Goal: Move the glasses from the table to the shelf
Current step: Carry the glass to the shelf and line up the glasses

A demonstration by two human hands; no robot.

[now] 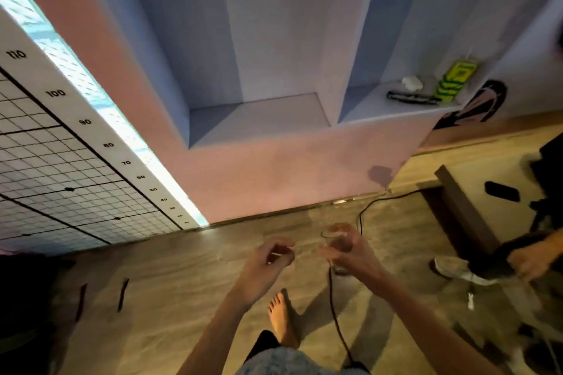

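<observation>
My right hand (350,253) grips a clear drinking glass (336,239), held upright above the floor at waist height. The fingers of my left hand (271,256) curl round what looks like a second clear glass (283,253); through the blur only a pale rim shows. Both hands are side by side, a little apart. Ahead stands the pink shelf unit (274,167) with blue niches. Its middle niche (259,119) is bare. The table is out of view.
The right niche (365,109) holds a black remote, a white object and a green-yellow box (454,79). A black cable (361,222) runs across the floor under my hands. Another person's hand (530,262) and shoe (454,268) are at the right. A gridded measuring board (61,161) leans at the left.
</observation>
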